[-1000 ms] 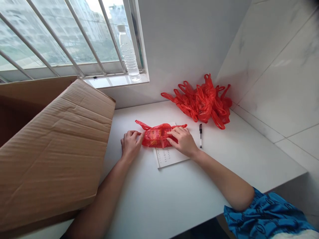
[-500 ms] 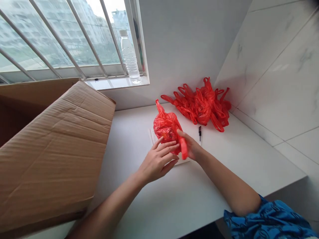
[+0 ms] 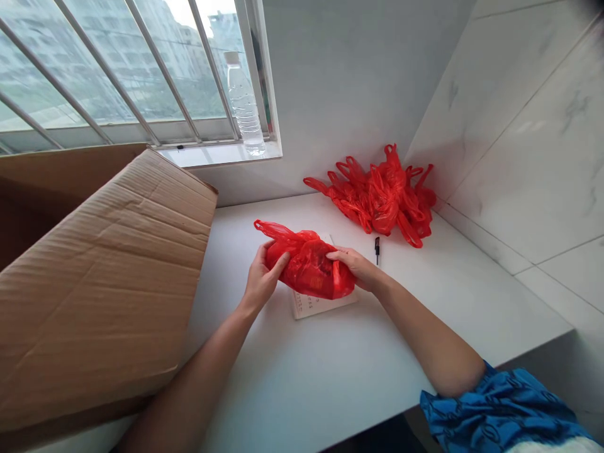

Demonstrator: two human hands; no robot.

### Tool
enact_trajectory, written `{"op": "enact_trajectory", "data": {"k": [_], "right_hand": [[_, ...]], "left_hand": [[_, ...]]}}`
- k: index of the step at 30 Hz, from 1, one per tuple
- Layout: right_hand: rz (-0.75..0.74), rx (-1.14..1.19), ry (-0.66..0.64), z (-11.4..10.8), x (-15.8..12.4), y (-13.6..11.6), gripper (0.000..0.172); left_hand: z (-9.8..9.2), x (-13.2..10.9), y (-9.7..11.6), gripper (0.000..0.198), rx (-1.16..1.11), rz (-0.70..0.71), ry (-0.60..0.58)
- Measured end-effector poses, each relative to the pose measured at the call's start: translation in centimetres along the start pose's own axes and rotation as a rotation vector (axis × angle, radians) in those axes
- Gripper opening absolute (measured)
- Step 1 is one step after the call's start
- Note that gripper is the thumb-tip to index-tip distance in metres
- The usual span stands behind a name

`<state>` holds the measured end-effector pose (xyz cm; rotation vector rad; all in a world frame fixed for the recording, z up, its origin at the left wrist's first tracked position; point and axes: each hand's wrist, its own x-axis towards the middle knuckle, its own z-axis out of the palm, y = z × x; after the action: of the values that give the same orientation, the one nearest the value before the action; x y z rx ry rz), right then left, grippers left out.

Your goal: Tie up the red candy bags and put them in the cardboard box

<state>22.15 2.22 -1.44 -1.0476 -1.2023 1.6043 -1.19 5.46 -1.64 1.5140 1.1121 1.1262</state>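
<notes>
Between my two hands is a red plastic bag [image 3: 314, 267] with something inside that I cannot make out through the film. My left hand [image 3: 265, 270] grips its left end, thumb on top, and one loop handle sticks out above that hand. At the right end my right hand [image 3: 356, 265] pinches the bag with the thumb over it. Below the bag lies a notebook [image 3: 309, 306] with written lines, partly covered. A black-capped pen [image 3: 377, 248] lies just beyond my right hand.
A pile of red plastic bags [image 3: 384, 198] sits at the back right of the white table [image 3: 292, 377], by the wall. A large open cardboard box [image 3: 108, 283] takes up the left side. On the windowsill stands a clear water bottle [image 3: 246, 110].
My left hand has gone from resting at the bag's front to gripping its left end. The bag has turned, its handle swinging leftward, and it is stretched wider between both hands.
</notes>
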Motion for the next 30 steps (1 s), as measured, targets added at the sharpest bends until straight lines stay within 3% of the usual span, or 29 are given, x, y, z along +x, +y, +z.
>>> {"op": "enact_trajectory", "data": {"k": [5,9,11,13,15,18,21,24,30], "right_hand": [[-0.104,-0.231,0.254,-2.3,1.0,0.7,0.039],[-0.162,-0.346,0.29,-3.2,1.0,0.7,0.043],[-0.168,-0.394,0.281,-3.1,0.6,0.4,0.045],[-0.164,-0.474,0.279,-2.8,0.2,0.1,0.045],[-0.165,-0.554,0.257,-2.4,-0.2,0.0,0.046],[-0.245,-0.634,0.211,-1.7,-0.3,0.2,0.037],[-0.382,-0.639,0.209,-1.2,-0.3,0.5,0.027],[-0.494,-0.636,0.239,-0.9,-0.5,0.8,0.024],[-0.678,-0.812,0.332,-1.3,-0.8,0.7,0.014]], "left_hand": [[-1.5,0.8,-1.3,0.048,0.15,0.033,0.16],[-2.1,0.8,-0.9,0.042,0.228,0.272,0.392],[-1.8,0.6,0.1,0.042,0.32,0.426,0.429],[-1.1,0.6,1.2,0.041,0.476,0.557,0.374],[-0.2,0.8,2.1,0.04,0.673,0.637,0.227],[1.1,1.6,2.8,0.047,0.937,0.669,-0.058],[2.1,2.3,2.8,0.059,1.083,0.661,-0.254],[2.5,2.4,2.8,0.064,1.164,0.622,-0.309],[2.3,1.8,2.9,0.03,1.253,0.677,-0.227]]}}
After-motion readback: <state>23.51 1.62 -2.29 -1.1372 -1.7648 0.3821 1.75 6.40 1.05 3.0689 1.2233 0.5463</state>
